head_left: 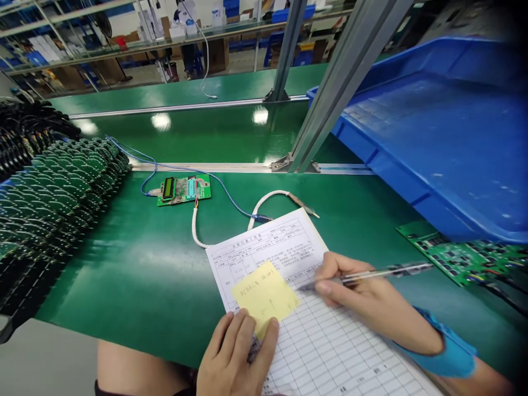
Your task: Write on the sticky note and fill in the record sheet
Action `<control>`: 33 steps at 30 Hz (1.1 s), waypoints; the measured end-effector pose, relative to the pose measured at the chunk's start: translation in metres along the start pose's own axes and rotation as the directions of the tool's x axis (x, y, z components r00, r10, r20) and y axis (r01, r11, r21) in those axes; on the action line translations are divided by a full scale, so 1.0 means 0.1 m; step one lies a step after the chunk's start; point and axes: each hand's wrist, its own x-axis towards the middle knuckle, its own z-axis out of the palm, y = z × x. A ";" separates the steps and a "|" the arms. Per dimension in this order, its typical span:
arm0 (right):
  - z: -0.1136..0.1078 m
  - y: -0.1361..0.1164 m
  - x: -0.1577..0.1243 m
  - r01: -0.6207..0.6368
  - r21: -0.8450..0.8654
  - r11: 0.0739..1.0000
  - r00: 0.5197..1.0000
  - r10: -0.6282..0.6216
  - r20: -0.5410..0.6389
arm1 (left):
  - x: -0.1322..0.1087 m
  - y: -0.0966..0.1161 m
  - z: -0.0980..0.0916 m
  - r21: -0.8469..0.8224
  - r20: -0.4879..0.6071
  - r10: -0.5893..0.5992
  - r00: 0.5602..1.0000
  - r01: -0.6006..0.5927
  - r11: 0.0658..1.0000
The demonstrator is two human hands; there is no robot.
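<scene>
A printed form [330, 341] with a table grid lies tilted on the green bench. On its upper part rests a yellow sticky note [268, 294] with handwriting. My left hand [235, 352] lies on the form's left side, fingers stretched out, with fingertips at the note's lower edge. My right hand [358, 297] is closed around a pen [388, 272], whose tip is by the note's right edge, slightly blurred. A blue band [447, 346] circles my right wrist. Under the form's top edge runs a white sleeved cable [193, 225].
A green circuit board [202, 187] with a small display and a blue cable lies beyond the form. Stacked circuit boards [61, 192] fill the left. A large blue bin [433, 137] juts in at right above more boards [449, 253]. A metal post [325, 104] rises behind.
</scene>
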 end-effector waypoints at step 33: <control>0.32 0.01 0.24 0.186 -0.286 0.940 0.982 -0.186 0.028 | -0.01 0.01 0.05 -0.018 -0.049 -0.017 0.999 0.016 1.000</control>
